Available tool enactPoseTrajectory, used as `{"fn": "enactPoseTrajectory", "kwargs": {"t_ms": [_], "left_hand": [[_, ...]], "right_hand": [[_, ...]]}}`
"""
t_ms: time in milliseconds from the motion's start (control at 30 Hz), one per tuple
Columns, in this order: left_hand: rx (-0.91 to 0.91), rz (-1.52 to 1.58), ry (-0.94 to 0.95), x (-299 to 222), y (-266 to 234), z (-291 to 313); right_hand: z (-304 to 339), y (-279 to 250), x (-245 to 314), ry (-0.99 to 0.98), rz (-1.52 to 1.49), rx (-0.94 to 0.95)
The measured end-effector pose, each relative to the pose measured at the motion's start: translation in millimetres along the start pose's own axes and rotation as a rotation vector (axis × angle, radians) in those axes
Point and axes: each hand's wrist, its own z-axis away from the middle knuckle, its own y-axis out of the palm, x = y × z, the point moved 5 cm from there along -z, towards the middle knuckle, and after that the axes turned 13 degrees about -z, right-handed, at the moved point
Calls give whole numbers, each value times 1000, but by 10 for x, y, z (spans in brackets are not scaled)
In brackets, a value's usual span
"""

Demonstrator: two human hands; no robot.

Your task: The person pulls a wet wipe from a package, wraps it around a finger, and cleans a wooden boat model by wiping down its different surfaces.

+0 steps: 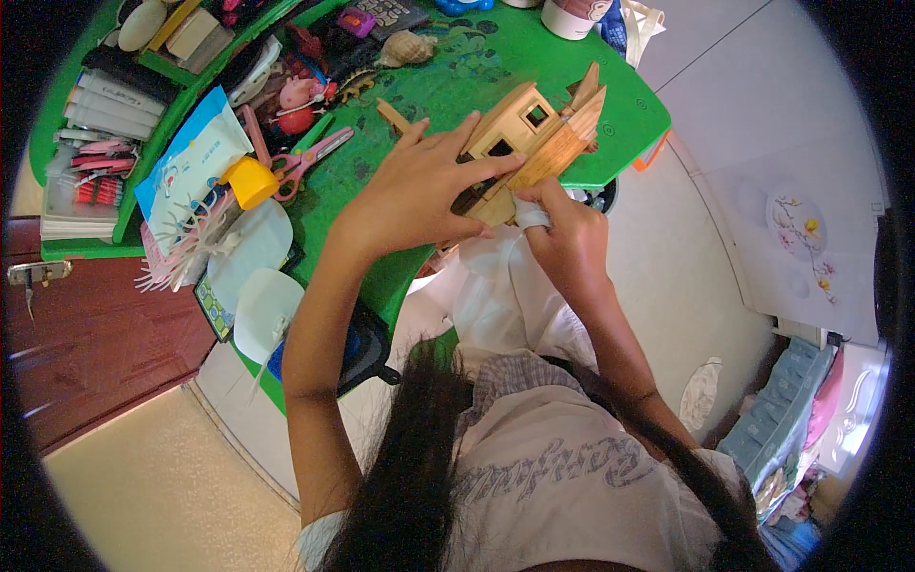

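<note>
A light wooden model boat (562,138) with square window openings is tilted over the near right edge of the green table. My left hand (410,191) lies across its left side, fingers spread and bent over the wood, holding it. A white wipe (530,214) is pinched in my right hand (572,229) and touches the model's near side. The underside of the model and part of its left end are hidden by my left hand.
Pink scissors (310,162), a yellow block (253,183) and a blue-white packet (195,157) crowd the green table's (457,71) left side. A seashell (408,49) and a cup (574,17) stand farther back. A shelf of markers (114,103) is at far left.
</note>
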Motion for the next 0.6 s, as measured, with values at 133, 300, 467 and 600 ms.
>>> {"fn": "enactPoseTrajectory", "kwargs": {"t_ms": [133, 300, 467, 600], "left_hand": [[4, 6, -7, -3, -15, 1], [3, 23, -13, -10, -21, 9], [-15, 26, -11, -8, -20, 13], [-13, 24, -11, -7, -14, 16]], "right_hand": [[-72, 51, 31, 40, 13, 21], [-82, 47, 25, 36, 21, 26], [-39, 19, -17, 25, -7, 19], [33, -10, -64, 0, -13, 5]]}}
